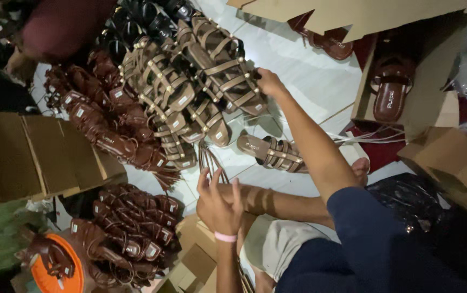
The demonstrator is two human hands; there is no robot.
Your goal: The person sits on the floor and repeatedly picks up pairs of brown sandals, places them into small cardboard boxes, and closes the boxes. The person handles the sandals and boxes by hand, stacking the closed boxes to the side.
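Observation:
My right hand [269, 83] reaches forward from a dark blue sleeve and grips the end of a tan studded strappy sandal [228, 65] on top of a pile of like sandals [173, 103]. My left hand [220, 205], a pink band on its wrist, hovers lower with fingers spread. Its fingertips are at a bunch of thin brown strap loops [209, 158]; whether it holds them is unclear. One tan sandal [272, 152] lies alone on the white tiled floor [309, 70] between my hands.
Dark brown sandals lie heaped at left [103, 119] and lower left [135, 228], black ones [146, 19] at the top. Cardboard boxes stand left [32, 154] and right [450, 157], one holding a brown sandal [389, 95]. A person in maroon [65, 24] is at upper left. My bare leg [282, 205] crosses below.

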